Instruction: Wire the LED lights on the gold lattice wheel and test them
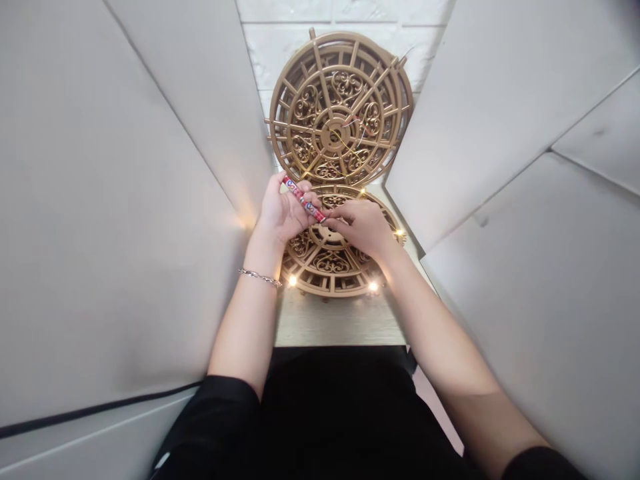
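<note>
My left hand (289, 212), palm up, holds a pair of red-and-pink AA-type batteries (303, 199) lined up end to end. At their lower right end the thumb and fingers of my right hand (363, 227) are pinched together; a wire may be between them, but it is too small to make out. Below both hands lies a round gold openwork wheel (333, 263) with scroll patterns. Several small lights (373, 287) glow around its rim.
More gold openwork wheels (325, 80) lean in a stack against the white brick-pattern wall (295, 12), with thin red, white and yellow wires (361, 127) on the front one. A pale wooden surface (340, 323) is beneath. White panels (165, 200) rise close on both sides.
</note>
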{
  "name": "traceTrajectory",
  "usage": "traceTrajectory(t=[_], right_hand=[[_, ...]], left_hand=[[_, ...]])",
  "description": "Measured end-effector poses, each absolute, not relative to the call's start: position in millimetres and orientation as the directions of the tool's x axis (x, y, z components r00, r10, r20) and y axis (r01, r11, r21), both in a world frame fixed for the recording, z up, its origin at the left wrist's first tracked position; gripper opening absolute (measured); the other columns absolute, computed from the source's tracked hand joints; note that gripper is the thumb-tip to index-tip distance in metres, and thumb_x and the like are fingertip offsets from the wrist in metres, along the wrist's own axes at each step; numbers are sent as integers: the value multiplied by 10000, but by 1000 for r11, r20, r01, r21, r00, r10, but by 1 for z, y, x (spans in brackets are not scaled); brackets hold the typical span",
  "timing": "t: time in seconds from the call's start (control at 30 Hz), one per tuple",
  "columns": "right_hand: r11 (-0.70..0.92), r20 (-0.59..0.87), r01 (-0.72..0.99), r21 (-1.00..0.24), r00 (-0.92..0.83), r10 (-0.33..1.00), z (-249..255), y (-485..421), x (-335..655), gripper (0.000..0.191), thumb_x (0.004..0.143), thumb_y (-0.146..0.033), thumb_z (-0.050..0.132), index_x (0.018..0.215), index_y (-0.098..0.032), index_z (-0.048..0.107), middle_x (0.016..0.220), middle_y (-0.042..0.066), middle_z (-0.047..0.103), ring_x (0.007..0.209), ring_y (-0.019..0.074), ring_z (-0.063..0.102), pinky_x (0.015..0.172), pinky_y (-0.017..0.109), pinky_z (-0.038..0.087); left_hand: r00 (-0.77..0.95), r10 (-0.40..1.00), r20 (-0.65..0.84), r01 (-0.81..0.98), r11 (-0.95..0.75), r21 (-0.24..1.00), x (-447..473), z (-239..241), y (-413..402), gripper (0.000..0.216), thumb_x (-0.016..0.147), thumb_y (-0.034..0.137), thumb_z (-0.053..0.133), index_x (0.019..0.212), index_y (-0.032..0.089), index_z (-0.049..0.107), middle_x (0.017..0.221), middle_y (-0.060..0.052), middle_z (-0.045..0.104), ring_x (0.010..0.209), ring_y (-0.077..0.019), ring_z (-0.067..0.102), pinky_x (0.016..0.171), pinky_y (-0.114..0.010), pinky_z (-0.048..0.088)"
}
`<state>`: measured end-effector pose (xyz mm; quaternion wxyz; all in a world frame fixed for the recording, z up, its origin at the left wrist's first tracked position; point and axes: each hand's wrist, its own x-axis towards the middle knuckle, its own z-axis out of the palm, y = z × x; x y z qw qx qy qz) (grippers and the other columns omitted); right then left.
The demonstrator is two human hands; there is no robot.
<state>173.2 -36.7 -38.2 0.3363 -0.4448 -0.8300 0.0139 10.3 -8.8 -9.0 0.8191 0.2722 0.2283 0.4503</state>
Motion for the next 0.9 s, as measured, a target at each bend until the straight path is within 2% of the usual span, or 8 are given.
traceTrajectory(t=[0.1,0.2,0.37,0.53,0.6,0.73,0.8,0.9], right_hand=[[605,582,770,-202,-403,706,-41,-36,174,309,815,-431,458,815,-210,674,735,15,657,736,141,565,735,299,357],[610,609,782,-130,-422,671,-42,-37,174,321,838,-417,422,810,-206,663,756,21,654,752,141,563,792,312,346],[614,614,781,-113,-431,661,-40,-38,172,291,857,-378,397,879,-227,645,779,10,648,773,138,567,794,302,358],[631,624,768,-110,-441,645,-41,-38,171,303,866,-357,380,881,-201,639,756,35,636,736,143,552,744,297,363],[638,646,753,-164,-406,646,-39,-38,172,290,866,-346,385,863,-197,635,766,34,640,748,139,554,741,287,367],[602,690,696,-392,-211,692,-32,-41,175,246,855,-337,414,834,-190,610,810,17,642,712,113,546,684,244,386],[565,665,666,-487,-137,734,-29,-42,177,246,851,-350,415,821,-185,595,764,10,624,647,102,521,638,233,383],[536,612,639,-552,-126,781,-29,-41,178,267,849,-377,404,795,-181,577,719,2,591,628,100,496,620,233,373]], left_hand=[[473,864,-170,-579,451,679,11,-7,-10,462,808,517,236,639,171,493,476,0,459,478,-113,534,520,-257,489],[405,882,-239,-609,455,649,12,-4,-12,443,797,525,288,676,170,526,469,-3,455,518,-128,561,531,-248,488],[350,896,-273,-669,443,598,13,-2,-14,400,775,522,367,686,171,535,477,-8,448,664,-170,618,564,-231,486],[409,886,-220,-620,447,645,9,-5,-11,408,776,534,341,645,181,498,483,-20,468,607,-163,606,555,-248,493],[413,883,-225,-619,453,641,7,-6,-9,406,781,529,328,625,184,474,482,-20,471,555,-149,589,547,-254,498],[429,877,-215,-632,461,623,8,-8,-7,404,792,517,306,597,186,432,474,-15,467,482,-122,548,580,-280,518],[422,883,-206,-645,452,616,9,-8,-7,396,797,506,295,594,189,420,463,-8,455,470,-116,534,604,-291,523],[379,898,-223,-676,433,596,9,-9,-6,377,799,490,296,595,193,407,457,-3,444,471,-114,525,630,-303,526]])
